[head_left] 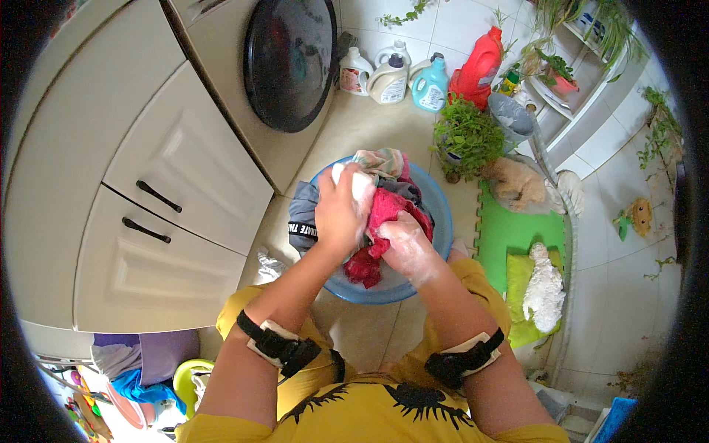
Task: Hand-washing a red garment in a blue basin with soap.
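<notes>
A blue plastic basin [443,221] stands on the floor between my knees, with wet laundry in it. My left hand [340,213] grips a white bar, apparently soap [361,185], above the pile. Suds coat my right hand [407,243], which is closed on a bunched red cloth [390,207]. Bar and cloth are close together; whether they touch is hard to tell. Grey fabric with a black lettered waistband [303,207] hangs over the basin's left rim. A striped cloth [381,161] lies at the far rim. Darker fabric is partly hidden under the red cloth.
Cream cabinets [166,210] and a front-loading washing machine [291,61] line the left. Detergent bottles [390,80] stand by the back wall. A leafy potted plant [468,130] and a grey bucket [510,119] are at the far right. A green foam mat [498,238] lies to the right.
</notes>
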### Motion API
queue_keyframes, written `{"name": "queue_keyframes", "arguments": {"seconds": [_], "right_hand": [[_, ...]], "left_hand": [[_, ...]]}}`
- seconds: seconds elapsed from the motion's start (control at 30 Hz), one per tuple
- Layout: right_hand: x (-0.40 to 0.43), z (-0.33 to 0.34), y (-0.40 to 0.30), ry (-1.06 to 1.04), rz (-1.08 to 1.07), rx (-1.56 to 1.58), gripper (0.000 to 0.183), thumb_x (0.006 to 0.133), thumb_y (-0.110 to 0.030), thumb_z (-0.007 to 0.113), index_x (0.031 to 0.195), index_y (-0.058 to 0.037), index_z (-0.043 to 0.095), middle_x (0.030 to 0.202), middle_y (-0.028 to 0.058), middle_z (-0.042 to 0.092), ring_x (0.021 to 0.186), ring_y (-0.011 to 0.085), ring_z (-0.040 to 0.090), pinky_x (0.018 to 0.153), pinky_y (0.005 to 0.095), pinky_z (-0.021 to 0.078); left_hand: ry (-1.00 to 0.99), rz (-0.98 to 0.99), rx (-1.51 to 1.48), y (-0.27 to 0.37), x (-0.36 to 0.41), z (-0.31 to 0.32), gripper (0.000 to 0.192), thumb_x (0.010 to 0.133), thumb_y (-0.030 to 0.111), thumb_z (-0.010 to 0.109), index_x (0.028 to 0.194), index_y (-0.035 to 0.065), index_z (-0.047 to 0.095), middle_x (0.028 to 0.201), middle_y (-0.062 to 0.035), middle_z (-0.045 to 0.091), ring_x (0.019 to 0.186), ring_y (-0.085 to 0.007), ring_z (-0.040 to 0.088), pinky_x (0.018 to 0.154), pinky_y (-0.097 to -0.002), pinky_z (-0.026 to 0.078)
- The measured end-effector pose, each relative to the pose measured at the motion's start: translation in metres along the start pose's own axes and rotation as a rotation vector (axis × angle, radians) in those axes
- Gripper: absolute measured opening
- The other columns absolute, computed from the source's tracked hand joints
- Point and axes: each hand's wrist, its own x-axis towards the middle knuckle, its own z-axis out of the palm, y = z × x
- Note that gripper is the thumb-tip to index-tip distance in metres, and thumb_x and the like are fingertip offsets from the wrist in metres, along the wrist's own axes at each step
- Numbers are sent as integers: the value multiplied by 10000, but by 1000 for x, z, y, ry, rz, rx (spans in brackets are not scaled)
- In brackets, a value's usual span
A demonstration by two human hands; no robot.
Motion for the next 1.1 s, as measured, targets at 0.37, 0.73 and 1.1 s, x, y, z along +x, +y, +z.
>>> {"name": "queue_keyframes", "arguments": {"seconds": [0.37, 0.73, 1.1], "right_hand": [[7, -8, -27, 9, -16, 4, 424, 676, 0, 504, 1098, 33, 495, 1005, 89, 560, 889, 174, 555, 804, 286, 438], [8, -6, -56, 13, -52, 97, 390, 640, 7, 517, 1029, 28, 533, 1031, 104, 568, 938, 203, 562, 833, 275, 435], [7, 1, -55, 333, 119, -241, 329, 836, -285, 537, 1044, -30, 539, 957, 72, 600, 826, 147, 589, 627, 255, 500]], "left_hand": [[-23, -152, -182, -58, 18, 31, 474, 790, 271, 590, 1217, 160, 415, 1119, -199, 473, 1082, -364, 409, 892, -409, 371], [-261, -56, -200, -91, 5, 47, 552, 817, 465, 506, 1179, 50, 480, 1145, -243, 504, 1097, -346, 464, 943, -441, 327], [-582, -855, -1555, -35, 15, 15, 313, 900, 233, 452, 1131, 22, 476, 1064, -118, 572, 909, -214, 590, 784, -322, 490]]}}
